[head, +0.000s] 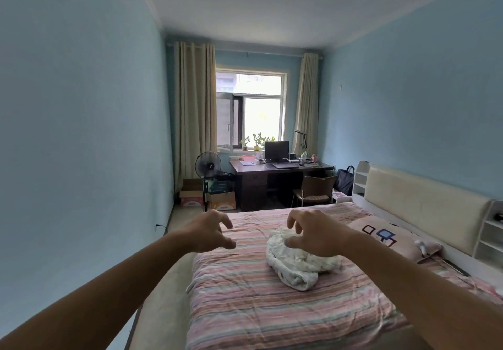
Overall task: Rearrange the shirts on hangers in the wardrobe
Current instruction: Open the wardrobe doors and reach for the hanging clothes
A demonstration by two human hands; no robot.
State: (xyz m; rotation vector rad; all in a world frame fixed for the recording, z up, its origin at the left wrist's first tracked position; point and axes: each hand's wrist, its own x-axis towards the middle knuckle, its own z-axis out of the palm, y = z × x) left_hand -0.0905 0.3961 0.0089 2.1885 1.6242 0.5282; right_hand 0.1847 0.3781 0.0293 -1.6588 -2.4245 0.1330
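Over the bed [272, 309] you are holding both arms stretched forward, and both hands are hanging in the air above the striped pink cover. Your left hand [209, 231] is hovering over the near-left edge of the mattress with its fingers loosely curled and spread, thumb apart from them; it is gripping nothing and touching nothing. Your right hand [315, 234] is posing the same way, fingers hooked downward and parted, just above the one crumpled white bundle of cloth [296, 265] that is lying in the middle of the bed. Whether those fingertips are brushing the cloth is hard to judge from this angle; they seem to be clear of it.

One pillow [392, 236] with square patterns is lying at the head of the bed, beside the one cream padded headboard [419, 202]. Two curtains [194, 110] are hanging at either side of the single window [251, 110]. Below the window one dark desk [277, 173] is carrying one monitor [276, 150], and one chair [315, 189] is standing in front of it. One standing fan [208, 166] is standing left of the desk, next to what look like three cardboard boxes [192, 196].

No wardrobe, shirts or hangers are showing in this view, so you cannot tell where they are.
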